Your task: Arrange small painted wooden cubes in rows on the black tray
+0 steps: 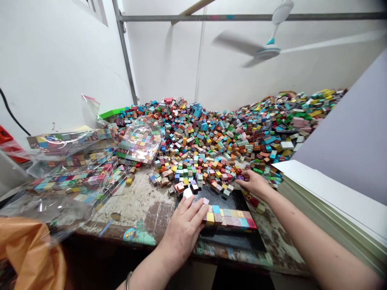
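My left hand (188,219) lies with its fingers stretched out over the left end of a row of small coloured blocks (231,217). That row, two blocks deep, rests on a black board (244,239). A white block (188,193) sits just beyond the left fingertips, and a pale lilac block (206,200) is beside them. At the near edge of the loose pile, my right hand (254,183) has thumb and fingertips closed around a small purple block (240,177). My left thumb is hidden.
A large heap of loose coloured blocks (211,137) reaches back to the wall. Clear plastic bags of block panels (72,177) lie at the left, with an orange bag (30,253) in front. White boards (326,193) stand at the right. A fan (269,51) hangs above.
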{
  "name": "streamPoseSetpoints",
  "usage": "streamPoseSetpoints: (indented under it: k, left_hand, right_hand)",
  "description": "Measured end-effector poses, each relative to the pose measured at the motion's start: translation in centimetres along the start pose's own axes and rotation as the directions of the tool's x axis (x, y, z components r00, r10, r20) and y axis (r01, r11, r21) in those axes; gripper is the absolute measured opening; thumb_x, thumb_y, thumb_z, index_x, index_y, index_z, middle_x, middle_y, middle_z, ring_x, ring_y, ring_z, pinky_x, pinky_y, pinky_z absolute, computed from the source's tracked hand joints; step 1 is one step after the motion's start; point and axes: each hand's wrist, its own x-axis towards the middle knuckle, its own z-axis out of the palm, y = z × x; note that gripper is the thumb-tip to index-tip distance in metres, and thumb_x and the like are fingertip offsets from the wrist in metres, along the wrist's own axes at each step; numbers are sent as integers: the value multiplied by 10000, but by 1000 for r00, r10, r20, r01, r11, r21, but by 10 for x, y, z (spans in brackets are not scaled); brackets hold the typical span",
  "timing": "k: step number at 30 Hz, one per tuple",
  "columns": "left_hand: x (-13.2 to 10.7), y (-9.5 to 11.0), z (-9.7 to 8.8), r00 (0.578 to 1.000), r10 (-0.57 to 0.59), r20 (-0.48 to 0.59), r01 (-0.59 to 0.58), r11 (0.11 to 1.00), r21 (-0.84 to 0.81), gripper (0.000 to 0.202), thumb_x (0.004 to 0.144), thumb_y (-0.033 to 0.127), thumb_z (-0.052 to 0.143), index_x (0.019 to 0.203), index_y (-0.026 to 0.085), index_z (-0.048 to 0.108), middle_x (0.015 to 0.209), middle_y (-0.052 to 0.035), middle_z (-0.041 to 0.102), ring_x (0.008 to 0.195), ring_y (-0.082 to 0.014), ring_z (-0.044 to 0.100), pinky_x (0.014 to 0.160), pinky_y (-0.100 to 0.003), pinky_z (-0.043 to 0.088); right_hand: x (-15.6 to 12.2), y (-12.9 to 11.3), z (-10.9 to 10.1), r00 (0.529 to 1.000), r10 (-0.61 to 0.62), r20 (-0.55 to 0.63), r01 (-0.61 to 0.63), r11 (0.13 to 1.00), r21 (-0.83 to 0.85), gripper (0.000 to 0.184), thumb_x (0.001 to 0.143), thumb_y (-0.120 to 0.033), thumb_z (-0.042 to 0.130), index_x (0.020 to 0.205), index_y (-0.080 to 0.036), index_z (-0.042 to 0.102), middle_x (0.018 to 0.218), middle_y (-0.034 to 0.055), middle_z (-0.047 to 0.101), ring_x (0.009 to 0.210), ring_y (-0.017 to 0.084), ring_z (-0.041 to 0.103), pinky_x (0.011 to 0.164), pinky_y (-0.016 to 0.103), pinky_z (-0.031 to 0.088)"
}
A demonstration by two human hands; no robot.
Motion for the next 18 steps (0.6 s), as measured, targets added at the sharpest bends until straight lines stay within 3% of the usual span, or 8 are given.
streamPoseSetpoints:
  k: [5,11,14,18]
  left_hand:
    - [0,-1,2,1000,-3,-7,3,1000,-13,416,850,121,459,1263,168,442,1280,-87,495,1215,-272,402,986,-524,390]
    - [0,0,1,1000,-13,-14,12,1000,-19,403,856,127,457,1255,184,452,1276,-77,501,1217,-259,401,998,-512,378]
    - [0,1,-1,1000,-19,4,19,1000,-20,392,864,146,457,1254,183,455,1282,-68,497,1217,-264,398,1000,-512,374]
    - [1,1,-2,1000,-23,3,23,999,-26,384,868,155,450,1251,186,456,1278,-71,499,1225,-260,391,1003,-511,370]
  right_hand:
    - [-27,-8,-23,999,-45,19,39,971,236,395,732,-440,584,1014,-165,555,904,70,665,811,210,620,681,287,494]
    - [-90,-47,-34,971,-205,124,135,896,423,475,658,-428,638,1059,-184,568,1014,64,641,885,215,599,761,301,496]
    - [-116,-63,-28,936,-310,165,223,888,403,431,657,-335,636,1060,-190,590,1062,60,630,960,224,576,839,325,467]
    - [-125,-72,-13,860,-496,119,469,861,196,374,639,-225,622,1012,-191,622,1035,72,646,960,247,573,854,377,439]
